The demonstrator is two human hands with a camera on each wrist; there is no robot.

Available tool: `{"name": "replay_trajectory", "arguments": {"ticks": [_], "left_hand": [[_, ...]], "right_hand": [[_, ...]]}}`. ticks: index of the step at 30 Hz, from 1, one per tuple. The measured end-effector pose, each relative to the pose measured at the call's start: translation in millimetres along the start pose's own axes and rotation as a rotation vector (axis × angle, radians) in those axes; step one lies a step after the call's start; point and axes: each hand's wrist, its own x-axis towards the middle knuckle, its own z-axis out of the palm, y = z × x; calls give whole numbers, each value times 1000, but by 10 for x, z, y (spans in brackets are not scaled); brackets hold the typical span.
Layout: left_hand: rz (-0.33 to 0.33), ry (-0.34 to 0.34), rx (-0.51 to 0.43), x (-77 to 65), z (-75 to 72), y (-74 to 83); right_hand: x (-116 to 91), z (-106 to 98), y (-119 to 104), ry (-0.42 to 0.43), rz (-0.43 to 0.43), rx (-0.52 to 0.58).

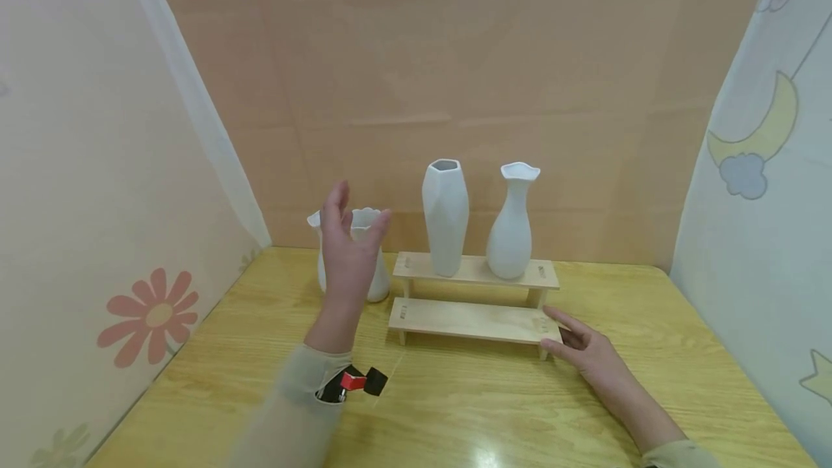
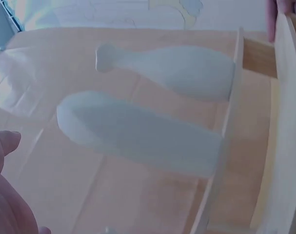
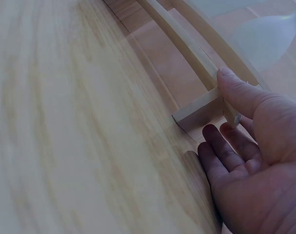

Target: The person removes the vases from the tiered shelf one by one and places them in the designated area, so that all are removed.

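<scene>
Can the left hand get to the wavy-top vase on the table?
Probably yes. The left hand is raised, fingers open, right in front of the wavy-top vase, which stands on the table beside the wooden shelf. Nothing sits between them.

A glossy yellow wooden counter (image 1: 455, 410) meets a tan panelled back wall (image 1: 455, 56). Pale curtains hang either side: flower-printed left (image 1: 97, 201), moon-and-cloud right (image 1: 760, 165).
</scene>
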Motion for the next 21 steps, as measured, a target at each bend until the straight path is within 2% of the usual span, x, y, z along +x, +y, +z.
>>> {"name": "replay_trajectory", "arguments": {"ticks": [3, 6, 13, 21], "left_hand": [[-4, -4, -36, -31, 119, 42], [-6, -14, -37, -60, 254, 19], [-84, -45, -66, -125, 572, -48], [-129, -59, -115, -148, 835, -84]], "right_hand": [[12, -8, 16, 0, -1, 0], [19, -23, 35, -2, -4, -3], [6, -69, 132, -11, -46, 12], [-42, -53, 54, 13, -4, 9]]}}
